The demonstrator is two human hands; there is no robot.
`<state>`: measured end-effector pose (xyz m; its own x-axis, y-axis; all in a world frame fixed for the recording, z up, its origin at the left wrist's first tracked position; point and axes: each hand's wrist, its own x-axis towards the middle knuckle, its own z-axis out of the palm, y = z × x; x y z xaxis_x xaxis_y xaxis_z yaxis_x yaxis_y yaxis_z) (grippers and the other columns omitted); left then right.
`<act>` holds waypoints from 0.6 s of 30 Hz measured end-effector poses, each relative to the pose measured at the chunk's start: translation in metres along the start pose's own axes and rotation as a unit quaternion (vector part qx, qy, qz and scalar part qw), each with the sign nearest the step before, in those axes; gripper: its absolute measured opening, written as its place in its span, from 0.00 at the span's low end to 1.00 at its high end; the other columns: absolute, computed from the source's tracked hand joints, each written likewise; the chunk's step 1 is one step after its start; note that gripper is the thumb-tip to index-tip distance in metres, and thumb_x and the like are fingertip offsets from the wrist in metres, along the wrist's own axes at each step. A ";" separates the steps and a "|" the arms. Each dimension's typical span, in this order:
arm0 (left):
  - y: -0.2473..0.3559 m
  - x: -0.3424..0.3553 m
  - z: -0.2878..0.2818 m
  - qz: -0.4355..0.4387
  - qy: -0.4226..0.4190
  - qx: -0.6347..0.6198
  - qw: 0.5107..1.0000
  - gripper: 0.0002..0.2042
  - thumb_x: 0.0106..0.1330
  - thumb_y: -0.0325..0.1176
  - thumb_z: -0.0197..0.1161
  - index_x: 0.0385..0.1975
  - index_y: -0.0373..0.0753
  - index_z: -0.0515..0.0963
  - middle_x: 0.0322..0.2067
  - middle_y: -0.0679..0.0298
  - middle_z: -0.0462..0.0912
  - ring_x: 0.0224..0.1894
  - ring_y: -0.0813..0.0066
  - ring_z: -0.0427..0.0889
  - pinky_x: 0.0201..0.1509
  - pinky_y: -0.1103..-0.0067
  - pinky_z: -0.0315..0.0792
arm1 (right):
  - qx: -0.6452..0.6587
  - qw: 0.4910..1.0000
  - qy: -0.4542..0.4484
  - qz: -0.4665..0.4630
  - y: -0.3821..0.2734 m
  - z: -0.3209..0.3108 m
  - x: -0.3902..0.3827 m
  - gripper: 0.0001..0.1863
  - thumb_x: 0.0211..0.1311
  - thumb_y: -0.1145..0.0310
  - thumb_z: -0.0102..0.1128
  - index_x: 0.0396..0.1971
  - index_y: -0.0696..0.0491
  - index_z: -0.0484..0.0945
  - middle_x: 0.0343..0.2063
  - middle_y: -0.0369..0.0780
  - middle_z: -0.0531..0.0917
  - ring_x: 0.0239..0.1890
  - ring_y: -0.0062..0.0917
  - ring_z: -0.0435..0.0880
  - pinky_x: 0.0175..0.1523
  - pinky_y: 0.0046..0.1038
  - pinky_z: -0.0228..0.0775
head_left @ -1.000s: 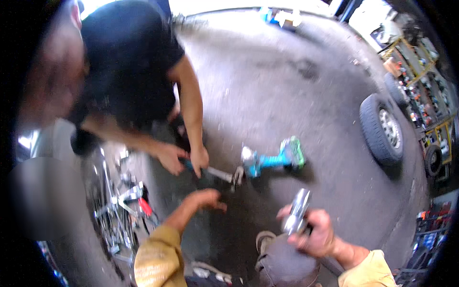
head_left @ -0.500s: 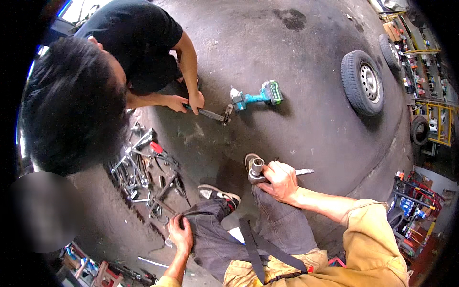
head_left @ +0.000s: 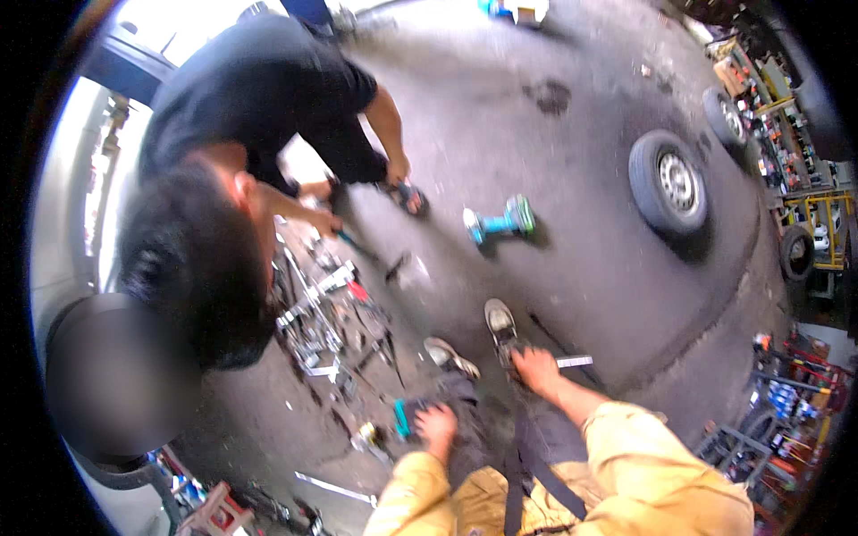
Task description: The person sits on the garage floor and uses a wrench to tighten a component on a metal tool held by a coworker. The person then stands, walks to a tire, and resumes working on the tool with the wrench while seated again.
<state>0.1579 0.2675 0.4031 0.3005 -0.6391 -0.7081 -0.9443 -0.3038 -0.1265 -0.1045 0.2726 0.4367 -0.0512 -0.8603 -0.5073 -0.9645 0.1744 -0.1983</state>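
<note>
My right hand (head_left: 538,371) is closed above my right leg, round a ratchet wrench (head_left: 575,362) whose pale, straight end juts out to the right; its head is hidden or blurred. My left hand (head_left: 436,424) is over my left leg, its fingers smeared by motion. Touching or just beside those fingers is a teal and dark object (head_left: 402,418); whether I grip it cannot be made out. A loose spread of hand tools (head_left: 335,335), mostly metal, lies on the floor to the left of my feet. Among them shows a red handle (head_left: 357,291).
A co-worker in dark clothes (head_left: 241,98) bends over the tools at the left, one hand near a teal-handled tool (head_left: 344,234). A teal cordless power tool (head_left: 499,223) lies ahead. One wheel (head_left: 668,183) stands at the right, near loaded shelves (head_left: 786,134). A metal bar (head_left: 335,488) lies lower left.
The view has shifted. My right hand has turned, so the socket end no longer shows. The teal and dark object has appeared beside my left hand. The co-worker's hands have moved apart.
</note>
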 end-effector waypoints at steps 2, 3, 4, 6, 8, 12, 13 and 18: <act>0.015 -0.029 -0.036 0.086 -0.126 0.071 0.986 0.28 0.59 0.53 0.51 0.55 0.39 0.70 0.59 0.48 0.60 0.61 0.46 0.57 0.59 0.48 0.54 | 0.033 0.997 -0.010 0.063 -0.013 -0.016 -0.017 0.21 0.49 0.55 0.63 0.41 0.49 0.73 0.30 0.46 0.80 0.33 0.41 0.81 0.35 0.41 0.72; 0.018 -0.041 -0.060 0.186 -0.166 0.159 0.955 0.28 0.60 0.54 0.50 0.55 0.41 0.70 0.60 0.53 0.61 0.63 0.49 0.56 0.59 0.47 0.53 | 0.088 0.991 -0.024 0.102 -0.019 -0.036 -0.028 0.18 0.50 0.54 0.63 0.37 0.51 0.74 0.28 0.46 0.81 0.31 0.43 0.82 0.35 0.42 0.73; 0.019 -0.052 -0.087 0.243 -0.202 0.169 0.933 0.28 0.61 0.56 0.49 0.55 0.43 0.71 0.62 0.59 0.60 0.65 0.54 0.56 0.60 0.46 0.53 | 0.120 0.981 -0.012 0.153 -0.029 -0.057 -0.039 0.18 0.51 0.52 0.62 0.35 0.51 0.75 0.27 0.46 0.81 0.31 0.44 0.81 0.35 0.42 0.72; 0.001 -0.056 -0.104 0.214 -0.201 0.097 0.951 0.29 0.59 0.60 0.50 0.51 0.43 0.74 0.60 0.57 0.66 0.63 0.57 0.61 0.61 0.49 0.54 | 0.153 0.961 0.055 0.223 -0.042 -0.078 -0.056 0.20 0.52 0.49 0.60 0.33 0.51 0.76 0.28 0.46 0.82 0.33 0.42 0.82 0.37 0.41 0.72; -0.033 -0.028 -0.106 0.169 -0.209 0.028 0.963 0.31 0.57 0.62 0.52 0.45 0.40 0.78 0.52 0.51 0.74 0.56 0.54 0.71 0.58 0.58 0.62 | 0.164 0.953 0.078 0.243 -0.052 -0.111 -0.065 0.20 0.51 0.50 0.62 0.33 0.52 0.77 0.28 0.47 0.82 0.34 0.43 0.82 0.38 0.42 0.72; -0.126 0.027 -0.105 0.104 -0.135 -0.321 0.931 0.20 0.58 0.52 0.59 0.31 0.38 0.83 0.25 0.56 0.83 0.29 0.69 0.82 0.36 0.73 0.74 | 0.205 0.932 0.111 0.278 -0.050 -0.149 -0.079 0.22 0.51 0.48 0.62 0.35 0.52 0.78 0.30 0.47 0.83 0.36 0.43 0.82 0.42 0.42 0.71; -0.136 0.030 -0.107 0.089 -0.074 -0.337 0.934 0.17 0.59 0.49 0.60 0.30 0.39 0.83 0.21 0.58 0.82 0.23 0.73 0.80 0.30 0.75 0.73 | 0.198 0.924 0.107 0.308 -0.041 -0.143 -0.083 0.23 0.50 0.47 0.62 0.35 0.52 0.78 0.31 0.47 0.83 0.37 0.43 0.82 0.43 0.42 0.71; -0.192 -0.001 -0.138 0.007 0.064 -0.440 0.896 0.16 0.61 0.43 0.58 0.22 0.37 0.83 0.19 0.58 0.80 0.20 0.69 0.76 0.28 0.72 0.71 | 0.234 0.881 0.089 0.401 -0.008 -0.126 -0.096 0.24 0.48 0.46 0.63 0.35 0.51 0.81 0.36 0.46 0.82 0.42 0.42 0.81 0.45 0.40 0.71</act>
<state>0.3572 0.2284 0.5239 0.3551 -0.7061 -0.6126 -0.4933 -0.6982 0.5188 -0.1246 0.2938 0.5930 -0.7476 -0.4254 -0.5101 -0.3897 0.9028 -0.1818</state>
